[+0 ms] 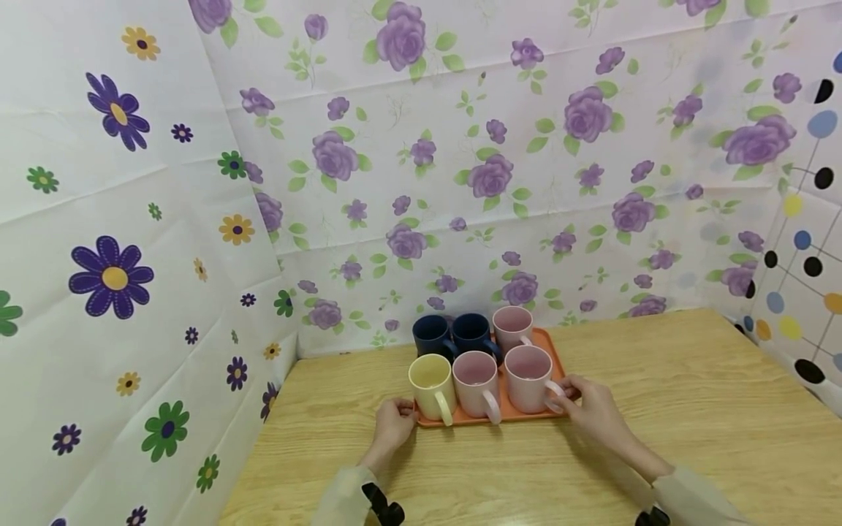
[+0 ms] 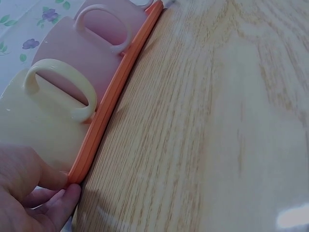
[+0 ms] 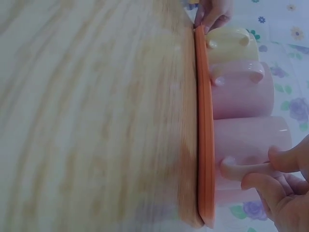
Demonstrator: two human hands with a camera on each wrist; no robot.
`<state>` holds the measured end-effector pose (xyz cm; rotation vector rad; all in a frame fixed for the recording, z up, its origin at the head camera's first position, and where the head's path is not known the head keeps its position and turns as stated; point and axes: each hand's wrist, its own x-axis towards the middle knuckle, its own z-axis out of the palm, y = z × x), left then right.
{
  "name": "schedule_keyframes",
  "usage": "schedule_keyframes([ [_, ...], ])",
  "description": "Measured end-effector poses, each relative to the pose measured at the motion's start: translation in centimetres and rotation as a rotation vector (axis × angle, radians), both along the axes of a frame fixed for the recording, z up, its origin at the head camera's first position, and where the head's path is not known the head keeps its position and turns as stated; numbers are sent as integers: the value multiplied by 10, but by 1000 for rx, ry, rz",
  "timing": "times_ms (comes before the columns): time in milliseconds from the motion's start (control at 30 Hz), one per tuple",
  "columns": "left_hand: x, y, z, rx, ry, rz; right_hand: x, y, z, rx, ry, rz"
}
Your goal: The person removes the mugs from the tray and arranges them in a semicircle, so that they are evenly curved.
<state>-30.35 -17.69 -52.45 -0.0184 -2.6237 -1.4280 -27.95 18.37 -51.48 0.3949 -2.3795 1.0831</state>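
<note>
Wooden table [image 1: 658, 409] under floral-papered walls [image 1: 460, 168], spanning the lower half of the head view. Orange tray [image 1: 555, 349] at centre, just beyond both hands, flat on the tabletop. Six mugs upright on it in two rows: far row, two navy mugs [image 1: 454, 334] at 11 o'clock and a pink mug [image 1: 513, 325] at 1 o'clock; near row, yellow mug [image 1: 430, 380] at 8 o'clock, pink middle mug [image 1: 476, 378] at 6 o'clock, pink right mug [image 1: 528, 374] at 4 o'clock. Far row seen only from the head.

Left hand [image 1: 395, 424] at the tray's near-left corner, 8 o'clock; from the head, just a hand against the edge. Left wrist view closer: thumb over the rim beside the yellow mug [image 2: 34, 121], a fingertip [image 2: 65, 198] tucked at the tray's edge [image 2: 111, 104], so a pinch on the corner.

Right hand [image 1: 588, 405] at the near-right corner, 4 o'clock. From the head, fingers look laid on the tray's edge; right wrist view shows otherwise: fingers [image 3: 263, 183] curled about the handle [image 3: 241, 169] of the pink right mug [image 3: 251, 140], thumb above it, tray edge [image 3: 205, 130] running alongside. Same view catches the left hand [image 3: 212, 12] far off at 12 o'clock, gripping the opposite corner. Whether the tray's underside is off the table, cannot tell.
</note>
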Motion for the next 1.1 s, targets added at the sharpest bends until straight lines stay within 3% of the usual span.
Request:
schedule_keyframes([
  [100,-5,-4,-8,22,26,-20,1,0,0,-5,5,2],
  [133,-14,-10,-23,43,73,-55,1,0,0,-5,5,2],
  [267,-18,-13,-29,27,97,-58,2,0,0,1,7,-9],
  [333,-14,-10,-23,15,80,-44,2,0,0,-3,0,-12],
  [367,-5,-3,-9,-5,28,-8,2,0,1,-4,-1,-14],
  [500,0,1,-1,-15,-6,9,4,0,0,-3,1,-17],
  [767,-3,0,-2,-7,-6,17,3,0,-2,10,59,-9],
  [1100,-2,1,0,25,-5,11,9,3,9,8,78,-7],
])
